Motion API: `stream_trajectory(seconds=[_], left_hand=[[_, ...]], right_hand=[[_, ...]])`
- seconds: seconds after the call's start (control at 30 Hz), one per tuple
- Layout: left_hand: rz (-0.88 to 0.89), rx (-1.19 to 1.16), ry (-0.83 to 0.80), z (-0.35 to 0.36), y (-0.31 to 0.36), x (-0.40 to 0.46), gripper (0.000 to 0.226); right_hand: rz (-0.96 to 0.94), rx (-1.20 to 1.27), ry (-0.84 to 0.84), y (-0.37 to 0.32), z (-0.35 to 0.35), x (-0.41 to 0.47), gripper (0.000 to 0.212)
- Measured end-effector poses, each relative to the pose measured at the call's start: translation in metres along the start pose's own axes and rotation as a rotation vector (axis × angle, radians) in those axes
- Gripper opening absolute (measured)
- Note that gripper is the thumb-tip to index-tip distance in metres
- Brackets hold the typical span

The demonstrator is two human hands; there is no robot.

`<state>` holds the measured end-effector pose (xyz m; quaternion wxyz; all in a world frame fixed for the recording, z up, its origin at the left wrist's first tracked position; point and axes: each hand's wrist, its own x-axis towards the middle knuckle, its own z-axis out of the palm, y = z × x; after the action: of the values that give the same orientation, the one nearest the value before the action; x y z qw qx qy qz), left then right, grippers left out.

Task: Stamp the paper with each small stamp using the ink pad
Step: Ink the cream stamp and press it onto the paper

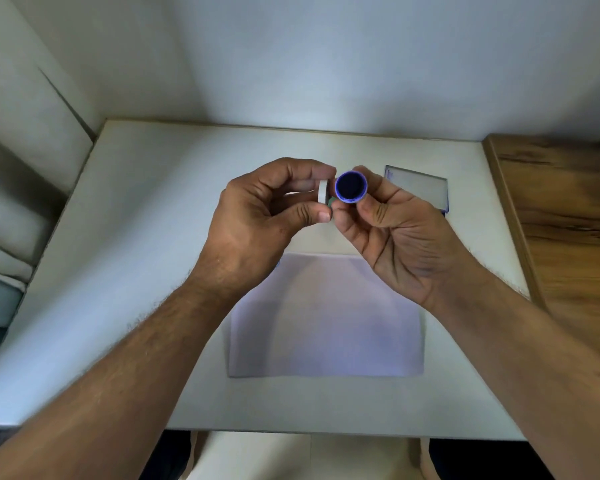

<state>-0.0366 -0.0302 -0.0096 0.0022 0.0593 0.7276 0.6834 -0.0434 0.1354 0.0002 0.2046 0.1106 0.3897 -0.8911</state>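
My right hand holds a small round stamp above the table, its blue rim and dark inked face turned toward the camera. My left hand pinches a small white round cap right beside the stamp, between thumb and fingers. A white sheet of paper lies flat on the table below both hands. A rectangular ink pad case with a blue edge rests on the table behind my right hand, partly hidden by it.
The white table meets a pale wall at the back. A wooden surface adjoins the table on the right. Grey cushions lie to the left of the table.
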Motion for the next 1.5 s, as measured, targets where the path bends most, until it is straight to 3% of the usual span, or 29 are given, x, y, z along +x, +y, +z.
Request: stream_trajectory(seconds=[0.3, 0.4, 0.6, 0.7, 0.77, 1.33, 1.5], left_hand=[[-0.031, 0.042, -0.058, 0.022, -0.006, -0.005, 0.034], [-0.057, 0.063, -0.015, 0.026, -0.009, -0.006, 0.033], [-0.044, 0.279, 0.084, 0.033, -0.010, -0.010, 0.033], [-0.005, 0.365, 0.078, 0.035, -0.013, -0.012, 0.037], [-0.010, 0.387, 0.071, 0.036, -0.014, -0.013, 0.037], [-0.056, 0.345, 0.032, 0.032, -0.011, -0.016, 0.034], [-0.075, 0.346, 0.026, 0.031, -0.013, -0.017, 0.034]], right_hand=[[-0.002, -0.013, 0.007, -0.011, -0.030, -0.013, 0.026], [-0.080, -0.115, 0.105, -0.021, -0.040, -0.010, 0.022], [-0.295, -0.859, 0.526, -0.031, -0.066, 0.004, 0.009], [-0.433, -1.283, 0.573, -0.024, -0.073, 0.003, 0.022], [-0.531, -1.414, 0.561, -0.020, -0.072, 0.003, 0.028], [-0.520, -1.586, 0.504, -0.021, -0.068, 0.000, 0.028], [-0.415, -1.518, 0.518, -0.022, -0.068, 0.004, 0.025]])
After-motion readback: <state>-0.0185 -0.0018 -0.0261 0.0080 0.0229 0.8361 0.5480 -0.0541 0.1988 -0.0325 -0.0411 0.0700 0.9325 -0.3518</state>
